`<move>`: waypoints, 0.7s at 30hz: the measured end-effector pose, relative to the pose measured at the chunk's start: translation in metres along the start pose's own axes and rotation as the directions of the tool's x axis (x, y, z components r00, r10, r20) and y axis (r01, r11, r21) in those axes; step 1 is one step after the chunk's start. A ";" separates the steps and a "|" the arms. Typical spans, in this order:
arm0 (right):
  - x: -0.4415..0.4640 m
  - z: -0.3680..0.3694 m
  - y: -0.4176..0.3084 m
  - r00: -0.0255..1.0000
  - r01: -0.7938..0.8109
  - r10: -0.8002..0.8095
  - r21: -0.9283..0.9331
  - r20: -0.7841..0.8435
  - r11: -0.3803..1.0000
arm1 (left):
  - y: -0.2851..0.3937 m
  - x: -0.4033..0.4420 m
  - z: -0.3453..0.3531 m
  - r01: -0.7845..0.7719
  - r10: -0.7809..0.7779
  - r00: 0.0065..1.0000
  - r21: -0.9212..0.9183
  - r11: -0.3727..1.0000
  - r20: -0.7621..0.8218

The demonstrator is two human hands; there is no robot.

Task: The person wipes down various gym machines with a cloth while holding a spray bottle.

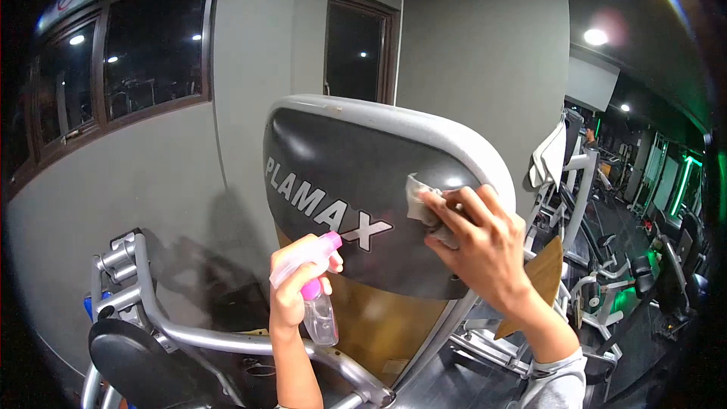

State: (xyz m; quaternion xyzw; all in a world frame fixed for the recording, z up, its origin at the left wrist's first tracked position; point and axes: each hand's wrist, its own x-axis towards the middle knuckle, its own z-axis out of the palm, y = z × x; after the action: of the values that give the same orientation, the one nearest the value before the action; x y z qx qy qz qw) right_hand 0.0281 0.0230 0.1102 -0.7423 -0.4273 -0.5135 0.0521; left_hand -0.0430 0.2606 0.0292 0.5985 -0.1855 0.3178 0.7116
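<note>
Under the right hand, clutched cloth meets the panel; the left hand grips a spray bottle high, seemingly for squeezing.

Free space lies left of the right hand's fingers, along the front of the dark machine cover. The cover itself blocks any reach beyond them, and its silver rim curves above. Lower left of those fingers, the left hand and a spray bottle obstruct passage; beneath the left fingers, a metal tube crosses behind the wrist.
</note>
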 end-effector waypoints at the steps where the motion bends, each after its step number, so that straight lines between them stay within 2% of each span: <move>1: -0.001 0.011 -0.007 0.998 0.019 -0.019 -0.006 -0.057 1.000 | 0.000 0.000 0.001 0.006 -0.006 1.000 -0.007 1.000 0.010; 2: -0.002 0.023 -0.014 0.993 0.037 -0.038 -0.014 -0.115 0.999 | 0.000 -0.001 0.001 0.012 -0.012 1.000 -0.007 1.000 0.012; 3: -0.007 0.036 -0.023 0.991 0.085 -0.083 0.008 -0.105 0.996 | 0.000 -0.002 0.001 0.012 -0.012 1.000 -0.008 1.000 0.007; 8: -0.055 0.067 -0.058 0.941 0.334 -0.332 -0.023 0.072 0.942 | 0.002 -0.003 0.001 0.011 -0.011 1.000 -0.014 1.000 -0.010; 9: -0.064 0.069 -0.054 0.926 0.365 -0.366 0.031 0.096 0.931 | 0.002 -0.003 0.001 0.001 -0.001 1.000 -0.017 1.000 -0.007; 12: -0.056 0.047 -0.024 0.930 0.353 -0.354 0.028 0.093 0.935 | 0.000 -0.002 0.000 -0.008 0.008 1.000 -0.022 1.000 0.005; 13: -0.046 0.034 -0.014 0.947 0.321 -0.320 -0.001 0.027 0.947 | -0.001 -0.002 0.001 -0.004 0.004 1.000 -0.022 1.000 0.010; 14: -0.034 0.025 -0.007 0.971 0.231 -0.232 -0.023 -0.063 0.973 | -0.002 -0.002 0.002 -0.002 0.002 1.000 -0.024 1.000 0.010; 16: -0.016 0.009 0.006 0.988 0.110 -0.109 -0.003 -0.109 0.994 | -0.003 -0.001 0.005 0.002 -0.002 1.000 -0.022 1.000 0.000; 19: -0.024 0.024 0.000 0.971 0.156 -0.161 -0.042 -0.177 0.987 | -0.003 -0.001 0.009 0.011 -0.011 1.000 -0.005 1.000 0.003; 21: -0.043 0.034 -0.020 0.964 0.261 -0.262 -0.025 -0.039 0.965 | -0.001 -0.001 0.013 0.017 -0.017 1.000 0.000 1.000 0.004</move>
State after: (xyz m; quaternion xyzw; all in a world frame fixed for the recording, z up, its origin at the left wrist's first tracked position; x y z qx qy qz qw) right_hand 0.0345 0.0282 0.0524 -0.6689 -0.5152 -0.5357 -0.0143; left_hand -0.0415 0.2477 0.0303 0.6006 -0.1820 0.3106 0.7139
